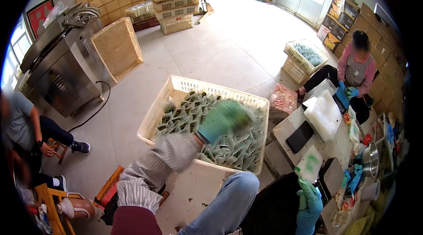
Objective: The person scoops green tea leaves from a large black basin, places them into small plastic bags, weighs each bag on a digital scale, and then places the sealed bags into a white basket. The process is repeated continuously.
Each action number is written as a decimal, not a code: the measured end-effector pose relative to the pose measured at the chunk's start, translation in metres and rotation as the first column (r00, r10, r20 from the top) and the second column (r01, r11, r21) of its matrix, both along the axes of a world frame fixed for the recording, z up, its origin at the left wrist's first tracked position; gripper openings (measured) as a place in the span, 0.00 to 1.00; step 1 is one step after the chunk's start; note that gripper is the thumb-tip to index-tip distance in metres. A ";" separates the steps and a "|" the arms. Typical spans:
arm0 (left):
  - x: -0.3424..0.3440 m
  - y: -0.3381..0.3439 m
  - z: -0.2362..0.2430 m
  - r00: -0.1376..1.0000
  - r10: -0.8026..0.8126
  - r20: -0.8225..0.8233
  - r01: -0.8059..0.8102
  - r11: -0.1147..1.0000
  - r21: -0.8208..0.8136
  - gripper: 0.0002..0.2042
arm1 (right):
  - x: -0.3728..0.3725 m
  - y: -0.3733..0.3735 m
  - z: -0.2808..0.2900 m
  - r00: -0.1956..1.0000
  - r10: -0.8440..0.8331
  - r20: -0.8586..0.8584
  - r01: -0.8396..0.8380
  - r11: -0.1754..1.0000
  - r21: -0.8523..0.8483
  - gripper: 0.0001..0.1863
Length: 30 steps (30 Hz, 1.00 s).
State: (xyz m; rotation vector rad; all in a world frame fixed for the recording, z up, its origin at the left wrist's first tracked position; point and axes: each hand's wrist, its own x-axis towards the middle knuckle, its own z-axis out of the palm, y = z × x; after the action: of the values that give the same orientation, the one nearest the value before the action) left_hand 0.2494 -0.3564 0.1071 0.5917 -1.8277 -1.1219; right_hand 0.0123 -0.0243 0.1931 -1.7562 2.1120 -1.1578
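My left hand, in a green glove smeared by motion, is over the cream plastic crate. Its fingers are too blurred to read. Rows of small clear bags with dark green contents stand upright in the crate, partly hidden by my hand and striped sleeve. At the lower right, my right hand, in a blue-green glove, is closed on the near edge of a flat clear plastic bag with green print. A dark device with a small lit display, perhaps a scale, sits beside that hand.
A black phone and a stack of clear bags lie on the right-hand table. A metal bowl stands farther right. One co-worker sits beyond the table, another at left. A steel machine stands far left.
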 end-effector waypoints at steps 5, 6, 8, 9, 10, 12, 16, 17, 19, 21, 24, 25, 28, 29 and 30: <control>0.120 -0.158 -0.031 0.860 0.498 -0.110 -0.398 0.790 0.466 0.10 | -0.017 0.029 -0.031 0.996 -0.019 -0.088 0.031 0.990 0.136 0.17; 0.142 -0.182 -0.044 0.861 0.508 0.017 -0.446 0.739 0.505 0.11 | -0.016 0.036 -0.041 0.997 -0.063 0.043 0.052 0.974 0.220 0.17; 0.171 -0.212 -0.084 0.799 0.563 0.210 -0.589 0.664 0.462 0.11 | -0.013 0.051 -0.061 0.964 -0.205 0.167 0.131 0.920 0.370 0.18; 0.183 -0.221 -0.105 0.755 0.548 0.360 -0.655 0.662 0.365 0.10 | -0.012 0.058 -0.070 0.933 -0.269 0.239 0.154 0.899 0.410 0.17; 0.193 -0.227 -0.123 0.745 0.530 0.405 -0.657 0.689 0.306 0.12 | -0.010 0.063 -0.078 0.914 -0.304 0.270 0.166 0.886 0.433 0.17; 0.204 -0.232 -0.155 0.702 0.473 0.532 -0.656 0.720 0.227 0.12 | -0.007 0.073 -0.090 0.874 -0.368 0.317 0.185 0.856 0.482 0.17; 0.212 -0.227 -0.184 0.865 0.297 0.405 -0.485 0.706 0.517 0.14 | -0.006 0.081 -0.100 0.838 -0.425 0.342 0.182 0.809 0.558 0.16; 0.211 -0.221 -0.188 0.883 0.244 0.400 -0.450 0.682 0.576 0.15 | -0.005 0.081 -0.102 0.838 -0.422 0.346 0.170 0.805 0.569 0.16; 0.209 -0.211 -0.193 0.894 0.187 0.406 -0.432 0.594 0.679 0.15 | -0.004 0.076 -0.109 0.817 -0.441 0.371 0.167 0.798 0.579 0.16; 0.208 -0.203 -0.200 0.940 0.090 0.329 -0.285 0.738 0.611 0.17 | 0.003 0.066 -0.118 0.817 -0.425 0.390 0.143 0.804 0.577 0.15; 0.208 -0.199 -0.214 0.908 0.089 0.410 -0.370 0.630 0.683 0.17 | 0.014 0.043 -0.132 0.829 -0.365 0.424 0.081 0.828 0.554 0.15; 0.208 -0.199 -0.219 0.916 0.113 0.384 -0.363 0.639 0.679 0.18 | 0.018 0.036 -0.135 0.865 -0.294 0.406 0.040 0.847 0.530 0.15; 0.208 -0.209 -0.221 0.822 0.040 0.569 -0.375 0.790 0.485 0.22 | 0.028 0.027 -0.132 0.976 -0.066 0.209 -0.045 0.872 0.488 0.15; 0.209 -0.213 -0.215 0.866 -0.047 0.499 -0.245 0.829 0.502 0.24 | 0.028 0.030 -0.128 0.980 -0.074 0.183 -0.030 0.861 0.507 0.16; 0.206 -0.215 -0.206 0.867 -0.132 0.480 -0.160 0.840 0.519 0.27 | 0.028 0.037 -0.124 0.984 -0.089 0.156 -0.007 0.849 0.529 0.17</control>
State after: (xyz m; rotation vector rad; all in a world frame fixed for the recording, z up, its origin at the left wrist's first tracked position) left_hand 0.4553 -0.5714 -0.0986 1.3395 -1.9054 -1.6082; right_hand 0.0404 0.0130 0.0688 -1.3095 2.1008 -0.6137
